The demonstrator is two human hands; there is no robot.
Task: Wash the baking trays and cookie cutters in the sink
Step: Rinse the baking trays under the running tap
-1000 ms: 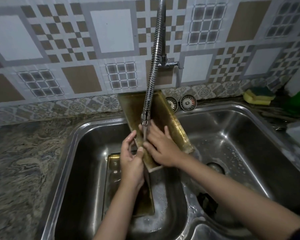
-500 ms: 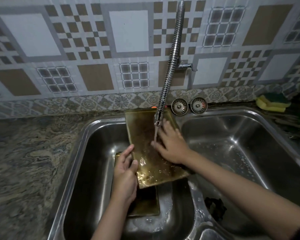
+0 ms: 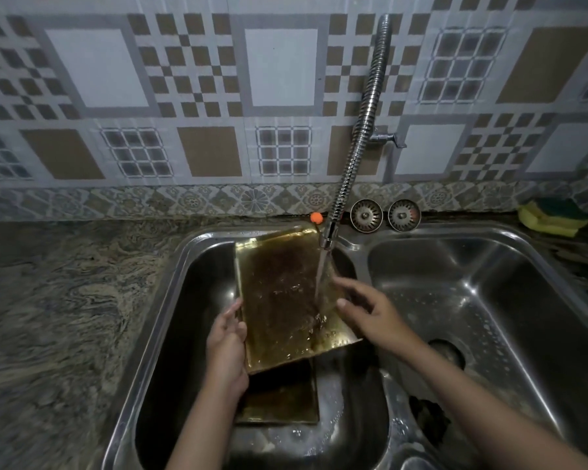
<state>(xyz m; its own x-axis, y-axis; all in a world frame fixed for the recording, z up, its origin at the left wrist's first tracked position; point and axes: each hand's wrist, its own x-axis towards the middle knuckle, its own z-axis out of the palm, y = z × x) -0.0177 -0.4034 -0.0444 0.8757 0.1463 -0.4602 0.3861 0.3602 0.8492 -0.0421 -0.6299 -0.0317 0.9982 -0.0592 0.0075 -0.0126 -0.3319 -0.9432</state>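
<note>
Left hand (image 3: 227, 340) gripped the left long edge of the tilted baking tray (image 3: 282, 300), thumb laid over the rim and fingers hidden beneath. Right hand (image 3: 370, 312) hovered at the tray's right edge with fingers spread and loosely relaxed, holding nothing; contact with the tray could not be told. Tray held aslant above the left basin (image 3: 184, 334) of the double sink, its far end raised toward the wall, its near end lower, its golden-brown inner face turned up and wet. Stream of water (image 3: 321, 276) fell from the spout onto the right part of that face and ran down toward the near end. Second baking tray (image 3: 286, 401) lay flat on the basin floor directly below, partly covered by the held one, with foamy water around its near edge. Flexible metal faucet (image 3: 360, 137) curved down from the wall, its nozzle just above the tray's far right corner. Small orange object (image 3: 316, 217) sat at the sink's back rim beside the faucet. Two round metal strainers (image 3: 385, 215) leaned side by side behind the divider. Right basin (image 3: 506, 300) showed soap bubbles and a drain hole. Yellow-and-green sponge (image 3: 554, 217) rested at the far right, on the stone desk (image 3: 65, 300). Patterned tiles (image 3: 184, 96) covered the wall behind.
</note>
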